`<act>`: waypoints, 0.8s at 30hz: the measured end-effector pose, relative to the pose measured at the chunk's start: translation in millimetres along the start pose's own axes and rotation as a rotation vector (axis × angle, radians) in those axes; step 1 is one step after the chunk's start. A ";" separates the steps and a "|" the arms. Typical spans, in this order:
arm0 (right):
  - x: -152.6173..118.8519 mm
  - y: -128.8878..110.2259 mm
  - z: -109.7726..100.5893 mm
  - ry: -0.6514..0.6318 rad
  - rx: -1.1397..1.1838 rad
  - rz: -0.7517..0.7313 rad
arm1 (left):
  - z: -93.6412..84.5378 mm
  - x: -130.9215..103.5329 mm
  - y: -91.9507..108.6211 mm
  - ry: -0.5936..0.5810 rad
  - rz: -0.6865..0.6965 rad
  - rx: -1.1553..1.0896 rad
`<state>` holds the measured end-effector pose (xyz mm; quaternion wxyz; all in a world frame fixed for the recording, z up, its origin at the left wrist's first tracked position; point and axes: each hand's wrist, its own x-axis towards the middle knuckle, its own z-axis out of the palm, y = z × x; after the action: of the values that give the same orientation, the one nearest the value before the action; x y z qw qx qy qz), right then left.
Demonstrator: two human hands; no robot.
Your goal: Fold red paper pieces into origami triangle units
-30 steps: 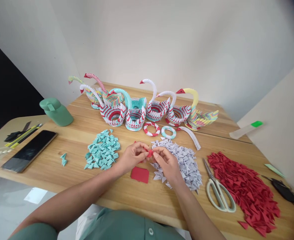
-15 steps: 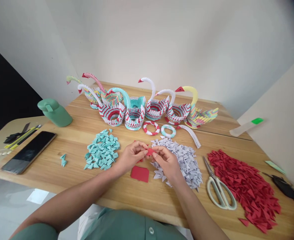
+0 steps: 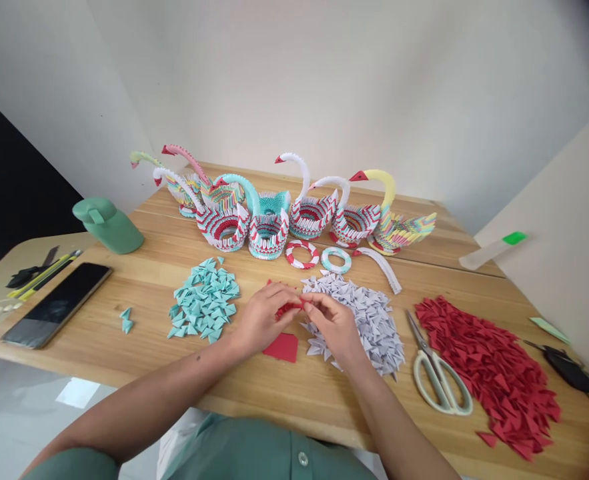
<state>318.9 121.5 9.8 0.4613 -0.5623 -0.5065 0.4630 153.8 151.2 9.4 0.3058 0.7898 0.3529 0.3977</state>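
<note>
My left hand (image 3: 265,316) and my right hand (image 3: 333,323) meet over the middle of the table, fingers pinched on small red paper (image 3: 294,308) that they partly hide. Just below my left fingers lies a flat red paper rectangle (image 3: 281,348). White folded pieces (image 3: 369,320) form a pile under and beside my right hand. Left of my left hand is a pile of teal folded pieces (image 3: 204,300). Red folded pieces (image 3: 494,373) are heaped at the far right, beside scissors (image 3: 437,377) with white handles.
Several paper swans (image 3: 269,233) stand along the back. In front of them lie a red-white ring (image 3: 302,255), a teal-white ring (image 3: 336,260) and a curved white neck (image 3: 381,267). A green bottle (image 3: 114,230) and a phone (image 3: 57,305) are at the left.
My left hand has turned, its fingers now more curled over the red paper and covering more of it. The two hands have come slightly closer together.
</note>
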 end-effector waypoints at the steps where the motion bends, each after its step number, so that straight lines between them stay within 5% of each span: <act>1: 0.1 0.3 0.2 -0.002 0.010 0.008 | -0.5 0.2 0.1 0.001 0.035 0.021; 5: 0.9 2.7 -1.1 -0.023 0.027 0.004 | -0.5 0.0 -1.4 0.004 0.059 0.034; 14: 1.5 5.7 -4.9 -0.045 -0.008 -0.051 | 3.6 0.4 -6.5 0.036 -0.187 -0.292; 24: -0.3 3.3 -5.1 -0.061 -0.021 -0.038 | 3.1 0.1 -6.6 0.023 -0.199 -0.282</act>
<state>324.4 120.7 7.4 0.4486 -0.5430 -0.5356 0.4658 154.3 154.4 2.9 0.4473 0.6955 0.3736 0.4202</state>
